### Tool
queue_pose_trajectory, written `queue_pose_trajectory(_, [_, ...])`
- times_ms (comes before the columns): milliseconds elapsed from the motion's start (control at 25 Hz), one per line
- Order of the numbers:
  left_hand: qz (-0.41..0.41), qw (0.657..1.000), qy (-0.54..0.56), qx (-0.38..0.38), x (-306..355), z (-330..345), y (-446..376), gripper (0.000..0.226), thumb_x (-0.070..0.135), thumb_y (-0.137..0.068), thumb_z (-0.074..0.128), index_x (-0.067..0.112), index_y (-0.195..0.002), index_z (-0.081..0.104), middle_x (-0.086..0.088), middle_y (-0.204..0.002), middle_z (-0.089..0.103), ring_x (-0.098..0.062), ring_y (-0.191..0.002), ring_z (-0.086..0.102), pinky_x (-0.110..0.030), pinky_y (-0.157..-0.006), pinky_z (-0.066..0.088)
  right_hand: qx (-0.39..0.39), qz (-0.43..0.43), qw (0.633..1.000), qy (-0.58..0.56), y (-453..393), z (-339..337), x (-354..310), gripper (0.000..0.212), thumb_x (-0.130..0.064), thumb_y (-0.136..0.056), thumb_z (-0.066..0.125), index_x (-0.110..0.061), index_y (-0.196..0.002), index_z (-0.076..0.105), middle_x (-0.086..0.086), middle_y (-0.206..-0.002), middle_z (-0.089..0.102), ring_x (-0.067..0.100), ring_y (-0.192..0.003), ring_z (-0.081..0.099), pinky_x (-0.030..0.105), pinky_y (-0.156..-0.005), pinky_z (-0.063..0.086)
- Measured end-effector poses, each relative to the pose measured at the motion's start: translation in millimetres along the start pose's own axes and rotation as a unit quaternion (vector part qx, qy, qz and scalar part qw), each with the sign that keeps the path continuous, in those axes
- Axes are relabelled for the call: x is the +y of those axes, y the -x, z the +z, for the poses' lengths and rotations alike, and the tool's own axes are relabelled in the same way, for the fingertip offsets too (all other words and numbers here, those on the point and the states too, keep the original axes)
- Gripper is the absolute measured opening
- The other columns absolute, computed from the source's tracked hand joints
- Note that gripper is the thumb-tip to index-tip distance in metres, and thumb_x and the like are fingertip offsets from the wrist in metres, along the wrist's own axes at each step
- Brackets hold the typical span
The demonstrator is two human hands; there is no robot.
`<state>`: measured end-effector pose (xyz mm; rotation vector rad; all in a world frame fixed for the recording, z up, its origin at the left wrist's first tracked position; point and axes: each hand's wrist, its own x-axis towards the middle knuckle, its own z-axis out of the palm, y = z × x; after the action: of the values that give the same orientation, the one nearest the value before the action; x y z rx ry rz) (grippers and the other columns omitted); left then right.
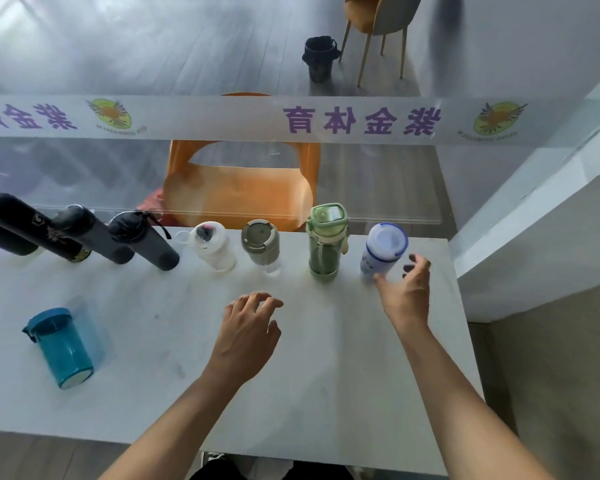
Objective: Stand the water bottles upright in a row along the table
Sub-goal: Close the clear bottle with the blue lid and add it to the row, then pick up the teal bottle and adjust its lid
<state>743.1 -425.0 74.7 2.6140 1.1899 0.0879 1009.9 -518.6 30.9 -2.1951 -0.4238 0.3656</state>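
Observation:
Several bottles stand upright in a row along the far edge of the white table (pixel 326 358): black ones (pixel 87 237) at the left, then a white one (pixel 212 247), a grey-lidded one (pixel 261 244), a green one (pixel 326 242) and a white bottle with a blue-rimmed lid (pixel 383 249) at the right end. A blue translucent bottle (pixel 63 346) stands alone at the near left. My right hand (pixel 407 292) is open just right of the blue-rimmed bottle, thumb near its base, fingers apart from it. My left hand (pixel 248 332) hovers open over the table's middle.
A glass partition with a printed white band (pixel 326 119) runs right behind the bottle row. Beyond it are an orange chair (pixel 239 188), a black bin (pixel 319 58) and another chair. A white ledge (pixel 534 216) borders the table's right side.

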Motion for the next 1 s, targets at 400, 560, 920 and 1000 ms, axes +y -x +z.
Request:
queue_pose_trajectory(400, [-0.069, 0.996, 0.024, 0.049, -165, -46, 74, 0.033, 0.025, -0.091, 0.054, 0.027, -0.124, 0.058, 0.005, -0.128, 0.057, -0.022, -0.114, 0.054, -0.036, -0.097, 0.041, -0.168, -0.042, 0.984, 0.043, 192, 134, -83, 0.043, -0.018, -0.086, 0.070, -0.014, -0.125, 0.052, 0.010, -0.110, 0.054, 0.022, -0.095, 0.055, 0.038, -0.090, 0.049])
queue_pose_trajectory(560, [-0.140, 0.988, 0.041, 0.053, -262, -64, 118, 0.035, 0.029, -0.094, 0.050, 0.028, -0.128, 0.055, 0.006, -0.132, 0.055, -0.019, -0.117, 0.051, -0.035, -0.103, 0.037, -0.253, -0.072, 0.962, 0.069, 265, 210, -135, 0.045, -0.021, -0.087, 0.068, -0.019, -0.128, 0.050, 0.007, -0.111, 0.055, 0.018, -0.096, 0.055, 0.031, -0.085, 0.047])
queue_pose_trajectory(920, [-0.273, 0.958, 0.080, 0.025, -421, -63, 150, 0.047, 0.028, -0.091, 0.052, 0.021, -0.137, 0.048, -0.004, -0.121, 0.060, -0.024, -0.105, 0.056, -0.038, -0.092, 0.044, -0.408, -0.122, 0.892, 0.154, 348, 357, -226, 0.048, -0.035, -0.093, 0.062, -0.032, -0.137, 0.042, 0.000, -0.130, 0.054, 0.016, -0.112, 0.057, 0.036, -0.097, 0.056])
queue_pose_trajectory(1000, [-0.331, 0.935, 0.128, 0.003, -447, -58, 135, 0.051, 0.031, -0.094, 0.046, 0.019, -0.143, 0.040, -0.009, -0.129, 0.058, -0.028, -0.112, 0.055, -0.042, -0.097, 0.045, -0.439, -0.118, 0.875, 0.169, 349, 390, -239, 0.052, -0.042, -0.094, 0.058, -0.033, -0.141, 0.038, 0.001, -0.137, 0.053, 0.020, -0.121, 0.056, 0.040, -0.098, 0.055])
